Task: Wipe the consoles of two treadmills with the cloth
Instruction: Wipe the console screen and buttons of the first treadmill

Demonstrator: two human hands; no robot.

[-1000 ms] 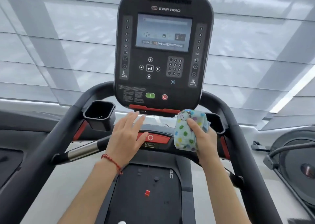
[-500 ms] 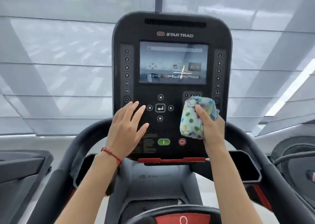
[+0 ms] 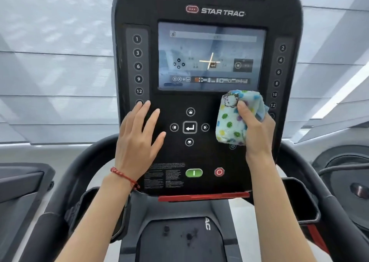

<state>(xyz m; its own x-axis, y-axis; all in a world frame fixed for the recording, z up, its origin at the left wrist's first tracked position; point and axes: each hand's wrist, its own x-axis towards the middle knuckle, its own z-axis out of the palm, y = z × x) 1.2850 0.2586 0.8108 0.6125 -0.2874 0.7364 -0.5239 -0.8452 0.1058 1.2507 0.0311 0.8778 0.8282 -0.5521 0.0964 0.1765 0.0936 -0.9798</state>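
A black Star Trac treadmill console (image 3: 207,158) fills the middle of the view, with a lit screen (image 3: 211,56) and arrow keys below it. My right hand (image 3: 257,130) grips a folded pale blue cloth with coloured dots (image 3: 231,122), pressed against the console's keypad area just under the screen's right corner. My left hand (image 3: 137,138) lies flat with fingers spread on the console's left side, beside the left column of number buttons. A red string bracelet circles my left wrist.
A green start button (image 3: 193,173) and red stop button (image 3: 219,172) sit low on the console, above a red bar (image 3: 203,197). Black handrails (image 3: 60,206) curve down both sides. Another machine's round housing (image 3: 347,186) stands right; a dark machine part (image 3: 20,192) left.
Both hands rose from the lower handlebar area onto the console face. The cloth moved up toward the screen's lower right corner, and the console now looks much closer.
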